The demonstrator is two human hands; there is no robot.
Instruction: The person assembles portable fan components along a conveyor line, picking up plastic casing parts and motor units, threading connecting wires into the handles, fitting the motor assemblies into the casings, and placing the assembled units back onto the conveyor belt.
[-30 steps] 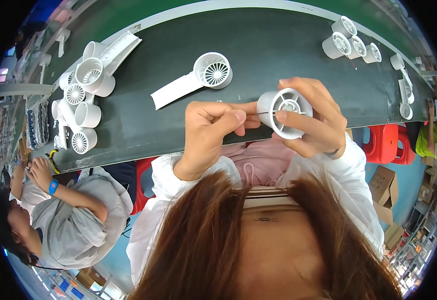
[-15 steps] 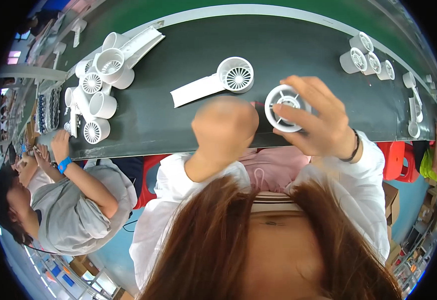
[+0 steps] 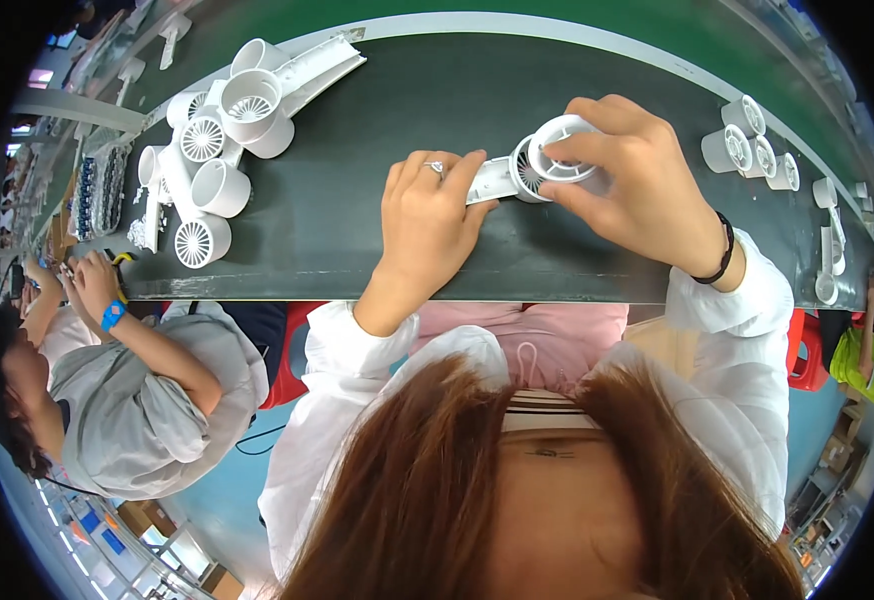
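Note:
My left hand [image 3: 427,215] grips the handle of a white plastic housing [image 3: 495,181], with the handle's end between thumb and fingers. The housing's round, slatted end points to the right. My right hand [image 3: 632,170] is closed on a white spoked fan duct part [image 3: 563,133], a short round tube. It is held at the housing's round end, partly covering it. Whether the two pieces are joined or only overlap in view, I cannot tell.
White housings [image 3: 219,188] are heaped on the dark bench [image 3: 397,100] at the left. Several white round parts [image 3: 727,150] stand at the far right. A co-worker [image 3: 157,400] in grey sits at my left. A red stool [image 3: 807,350] is at the right.
My left hand has taken hold of the housing's handle, and the housing has come nearer and turned. My right hand has brought the round part to the housing's round end.

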